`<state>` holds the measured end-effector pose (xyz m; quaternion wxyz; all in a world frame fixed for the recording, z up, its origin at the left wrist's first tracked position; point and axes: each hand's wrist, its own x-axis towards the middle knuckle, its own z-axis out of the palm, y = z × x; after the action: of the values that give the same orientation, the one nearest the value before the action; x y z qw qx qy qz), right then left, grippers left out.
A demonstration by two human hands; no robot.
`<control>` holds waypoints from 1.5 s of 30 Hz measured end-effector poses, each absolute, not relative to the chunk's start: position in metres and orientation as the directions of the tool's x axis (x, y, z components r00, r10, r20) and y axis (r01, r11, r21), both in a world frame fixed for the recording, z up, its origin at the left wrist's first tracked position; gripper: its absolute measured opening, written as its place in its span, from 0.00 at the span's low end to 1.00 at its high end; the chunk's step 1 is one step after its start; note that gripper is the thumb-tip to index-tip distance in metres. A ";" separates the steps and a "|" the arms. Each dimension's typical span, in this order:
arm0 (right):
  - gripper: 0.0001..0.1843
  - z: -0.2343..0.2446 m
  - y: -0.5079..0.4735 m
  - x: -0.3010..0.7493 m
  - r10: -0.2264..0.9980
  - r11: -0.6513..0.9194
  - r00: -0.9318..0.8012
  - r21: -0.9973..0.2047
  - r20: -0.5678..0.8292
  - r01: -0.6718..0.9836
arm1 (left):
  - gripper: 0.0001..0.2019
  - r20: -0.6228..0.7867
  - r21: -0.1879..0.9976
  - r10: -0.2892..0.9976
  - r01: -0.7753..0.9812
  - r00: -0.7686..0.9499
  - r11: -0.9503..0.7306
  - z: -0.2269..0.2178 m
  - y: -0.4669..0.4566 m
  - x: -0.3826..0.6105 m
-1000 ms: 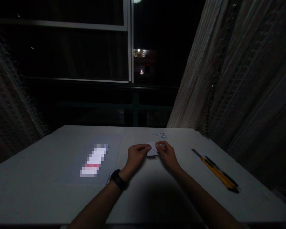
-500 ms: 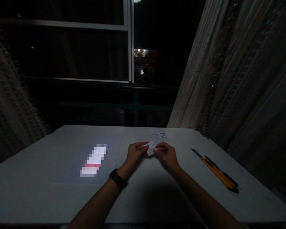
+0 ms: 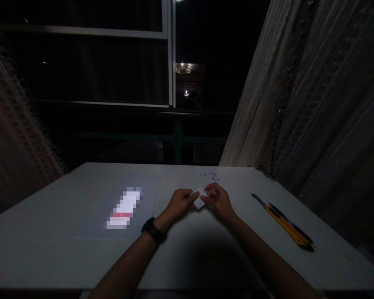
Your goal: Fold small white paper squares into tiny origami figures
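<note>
A small square of white paper (image 3: 199, 201) is pinched between my two hands above the middle of the table. My left hand (image 3: 180, 204), with a dark watch on its wrist, grips the paper's left side, thumb on top. On the right side, my right hand (image 3: 218, 199) has its thumb and fingers closed on the same paper. Just beyond the hands lie several small paper pieces (image 3: 212, 174) with dark marks. Whether the held paper is folded is hard to tell in the dim light.
A yellow utility knife (image 3: 283, 227) with its blade out lies at the right beside a dark pen (image 3: 291, 222). To the left, a bright blurred-out phone-like screen (image 3: 123, 209) rests on a white sheet (image 3: 92, 224). Curtains (image 3: 252, 104) flank the dark window behind the white table (image 3: 43, 245).
The paper has turned and come slightly nearer to me, and now looks smaller and more compact. Both thumbs have shifted onto its face. The other things on the table stay put.
</note>
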<state>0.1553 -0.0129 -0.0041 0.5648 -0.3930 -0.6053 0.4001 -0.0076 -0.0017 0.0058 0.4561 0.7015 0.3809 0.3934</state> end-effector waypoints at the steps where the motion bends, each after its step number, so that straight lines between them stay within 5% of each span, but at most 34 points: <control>1: 0.18 -0.003 -0.014 0.155 0.932 0.357 -0.071 -0.934 0.356 0.005 | 0.23 0.217 0.938 0.888 0.166 0.405 -0.305 0.006 -0.002 -0.008; 9: 0.21 -0.001 -0.016 0.155 0.946 0.321 -0.049 -0.947 0.320 0.027 | 0.19 0.317 0.877 0.889 0.254 0.331 -0.408 0.002 0.000 -0.006; 18: 0.11 -0.006 -0.014 0.152 0.918 0.375 0.071 -0.913 0.390 0.160 | 0.19 0.112 0.993 0.979 0.027 0.170 -0.118 0.002 0.000 -0.001; 26: 0.16 -0.004 -0.012 0.157 0.945 0.315 0.053 -0.940 0.324 0.129 | 0.15 0.083 0.996 0.990 0.007 0.112 -0.085 0.008 -0.001 -0.004; 32: 0.22 -0.007 -0.008 0.163 0.951 0.287 0.086 -0.952 0.296 0.104 | 0.17 0.129 0.991 0.958 0.003 0.257 -0.135 0.010 0.000 -0.008; 45: 0.21 -0.004 -0.007 0.162 0.964 0.262 0.041 -0.964 0.264 0.046 | 0.18 0.116 0.993 0.977 -0.026 0.180 -0.113 0.006 0.005 -0.009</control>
<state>0.1616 -0.0074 -0.0037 0.5633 -0.4510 -0.5599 0.4072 -0.0093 0.0048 0.0062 0.5178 0.5675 0.4189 0.4841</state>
